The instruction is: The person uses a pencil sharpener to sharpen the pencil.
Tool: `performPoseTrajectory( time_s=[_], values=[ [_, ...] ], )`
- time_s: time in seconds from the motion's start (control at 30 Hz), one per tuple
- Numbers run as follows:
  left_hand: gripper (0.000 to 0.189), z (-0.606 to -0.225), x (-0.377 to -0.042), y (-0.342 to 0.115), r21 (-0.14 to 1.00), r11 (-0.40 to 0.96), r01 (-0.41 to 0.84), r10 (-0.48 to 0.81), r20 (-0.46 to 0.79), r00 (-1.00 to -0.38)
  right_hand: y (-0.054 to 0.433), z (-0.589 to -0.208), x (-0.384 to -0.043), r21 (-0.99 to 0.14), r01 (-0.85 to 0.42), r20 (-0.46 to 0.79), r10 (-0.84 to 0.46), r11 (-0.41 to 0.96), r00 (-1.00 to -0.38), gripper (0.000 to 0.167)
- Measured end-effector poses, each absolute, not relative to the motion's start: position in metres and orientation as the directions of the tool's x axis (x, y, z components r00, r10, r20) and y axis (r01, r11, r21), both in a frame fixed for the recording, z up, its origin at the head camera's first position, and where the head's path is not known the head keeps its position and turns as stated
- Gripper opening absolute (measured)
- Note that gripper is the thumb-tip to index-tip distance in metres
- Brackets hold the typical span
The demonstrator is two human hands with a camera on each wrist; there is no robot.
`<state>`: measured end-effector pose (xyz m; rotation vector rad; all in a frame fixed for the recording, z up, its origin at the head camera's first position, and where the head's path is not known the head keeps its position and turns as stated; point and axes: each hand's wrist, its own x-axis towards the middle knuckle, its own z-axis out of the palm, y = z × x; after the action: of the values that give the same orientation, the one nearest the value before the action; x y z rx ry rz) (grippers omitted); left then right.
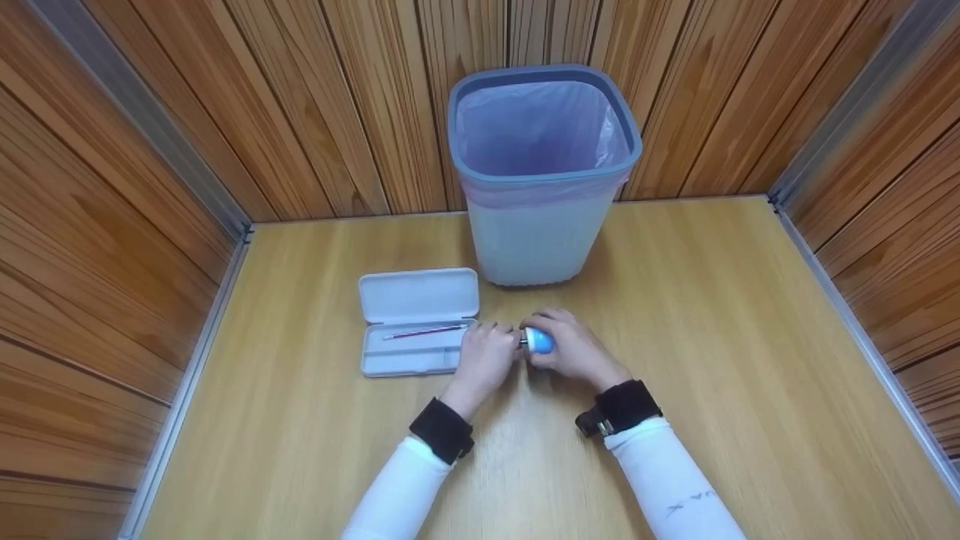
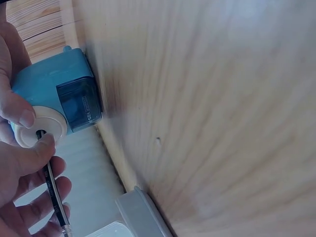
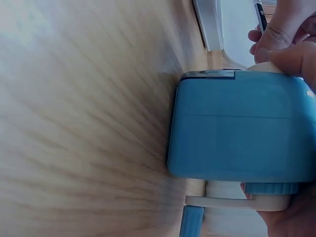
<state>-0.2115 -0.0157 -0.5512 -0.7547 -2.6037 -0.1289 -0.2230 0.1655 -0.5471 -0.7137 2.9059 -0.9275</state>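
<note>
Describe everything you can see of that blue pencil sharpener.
The blue pencil sharpener is boxy, seemingly plastic, with a dark see-through window low on its front, a pale round disc above, and a pale crank behind, its blue handle down near the table. It stands upright on the table, right of the open case. The right hand grips it; the left hand holds a dark pencil whose end meets the disc.

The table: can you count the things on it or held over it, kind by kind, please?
Open pencil case: 1
Pencils: 2 (black pencil in the left hand; reddish one, seemingly a pencil, in the case)
Crank pencil sharpener: 1
Lined trash bin: 1
Total: 5
</note>
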Motion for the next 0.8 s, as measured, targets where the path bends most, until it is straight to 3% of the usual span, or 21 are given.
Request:
performPoseTrajectory(
  time_s=[0.27,0.53,0.8],
  values=[
    [0.013,-0.5507,-0.211,-0.018,-0.023,0.844,0.536,0.491,0.438,-0.753,0.1636,-0.5467,-0.2228,-0.569,-0.382,0.098,-0.402,0.728,-0.911,0.047],
    [0.011,-0.5508,-0.2103,-0.0213,-0.102,0.85,0.517,0.504,0.442,-0.742,0.1625,-0.547,-0.2229,-0.535,-0.433,0.15,-0.423,0.726,-0.894,0.047],
    [0.009,-0.552,-0.2106,-0.0245,-0.079,0.852,0.518,0.494,0.45,-0.744,0.1621,-0.5468,-0.2222,-0.551,-0.398,0.128,-0.398,0.733,-0.909,0.047]
  ],
)
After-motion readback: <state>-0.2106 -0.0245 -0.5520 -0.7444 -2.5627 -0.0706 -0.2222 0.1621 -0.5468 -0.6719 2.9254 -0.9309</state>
